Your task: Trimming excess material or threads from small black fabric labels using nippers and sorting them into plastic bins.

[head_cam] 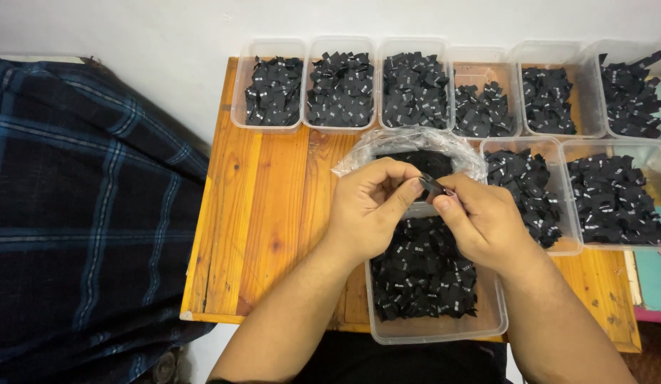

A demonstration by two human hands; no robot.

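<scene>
Nearest to us: a clear rectangular plastic tub (436, 328) at the front edge of the orange-brown wooden surface (266, 213), filled with small black folded fabric labels (423, 274) bearing white print.

Above that tub: our left hand (366, 213) and our right hand (483, 220), meeting thumb to thumb. Both are pinched narrow on one small black folded fabric label (430, 187), which sits between the fingertips of the two hands, held clear of the heap below.

Just behind the hands: a crumpled clear plastic bag (416, 146), open, with more black labels inside.

To the right: two clear plastic tubs (571, 245) side by side, each holding black labels.

Farthest: a row of six clear plastic tubs (270, 48) along the back edge of the surface, against a white wall (131, 28), all with black labels, some fuller than others.

Left of the surface: a dark blue checked cloth (82, 213).
</scene>
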